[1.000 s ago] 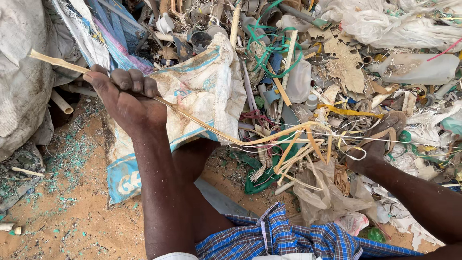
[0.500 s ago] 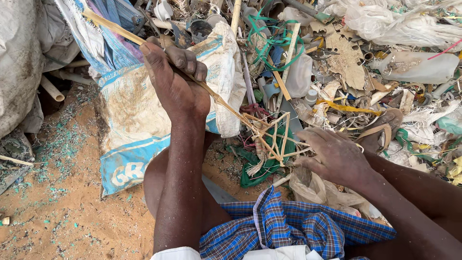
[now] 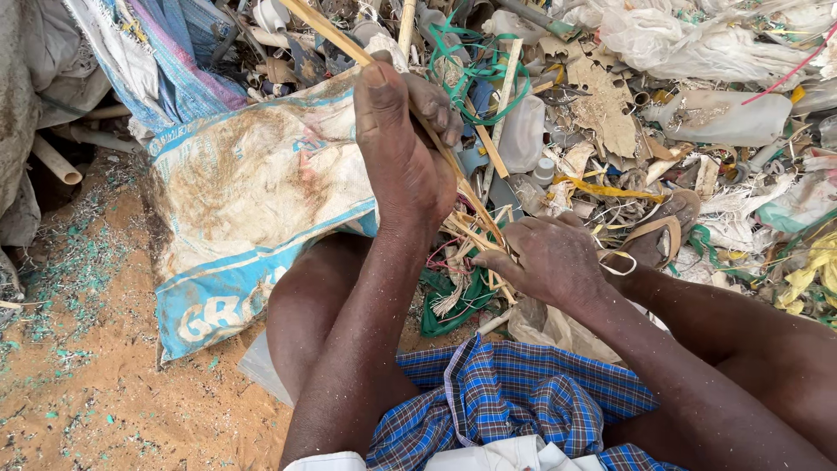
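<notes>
scrap heap [image 3: 663, 105] of plastic and card is covering the far ground, dirty white and blue woven sack [image 3: 253, 209] lying at its left edge on the sandy floor [image 3: 87, 384]. left hand [image 3: 405, 148] is clenching a long tan strap [image 3: 331, 33], raised over the sack. right hand [image 3: 549, 257] is gripping the tangled strap bundle [image 3: 475, 231] just beside the knee, above the blue checked cloth [image 3: 506, 401].

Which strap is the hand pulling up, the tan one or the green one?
The tan strap. The left hand grips it and it runs down to the right hand. The green strap lies looped in the rubbish pile, touched by neither hand.
</notes>
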